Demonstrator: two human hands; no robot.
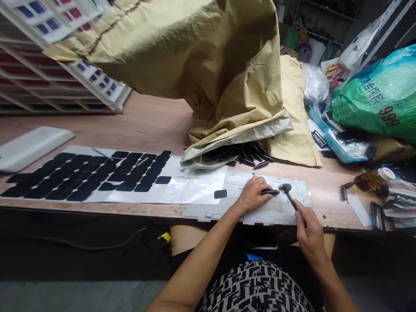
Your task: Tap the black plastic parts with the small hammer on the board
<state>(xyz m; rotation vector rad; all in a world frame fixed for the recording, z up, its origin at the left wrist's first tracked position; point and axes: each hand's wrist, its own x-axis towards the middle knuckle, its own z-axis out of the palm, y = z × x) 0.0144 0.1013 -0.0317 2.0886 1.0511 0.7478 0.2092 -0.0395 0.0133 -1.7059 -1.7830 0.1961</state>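
My left hand (254,193) is closed round a slim black cylindrical piece (270,192), shaped like a short pen, which points right over a grey mat (260,212). In my right hand (310,227) is a hammer-like tool (290,197) with a metal shaft and a round dark head. Its head is just past the tip of the black piece; whether they touch I cannot tell. Beyond my hands, similar black pieces (250,155) spill from the mouth of a large tan paper sack (240,99).
To the left, rows of black rounded patches (81,171) cover a white sheet (198,190). A white case (35,145) and slanted plastic crates (58,82) stand beyond. On the right are a green bag (373,95), a blue basket (341,147), an amber bottle (370,178) and a striped cloth (401,201).
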